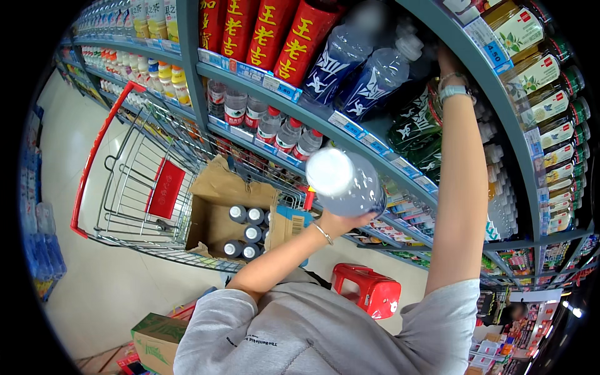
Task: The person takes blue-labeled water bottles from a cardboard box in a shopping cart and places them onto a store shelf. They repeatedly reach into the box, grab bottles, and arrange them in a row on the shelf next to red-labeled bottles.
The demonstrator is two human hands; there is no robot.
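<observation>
My left hand (344, 221), with a thin bracelet at the wrist, is closed around the lower part of a clear plastic drink bottle (370, 180). Its white cap points up towards me. My right arm reaches deep into the upper shelf, and my right hand (448, 63) is mostly lost in shadow there. Whether its fingers hold anything is hidden. Blue-labelled bottles (375, 82) with white caps stand left of that hand. Green-labelled bottles (415, 124) are just below it. In the shopping cart, a torn-open cardboard box (211, 225) contains several white-capped bottles (252, 233).
The metal shopping cart (83, 187) with a red handle stands along the shelving to the left. A red plastic stool (375, 290) is on the floor near my body. Red drink packs (300, 42) and small water bottles (286, 133) line the shelves. Another carton (157, 344) sits at lower left.
</observation>
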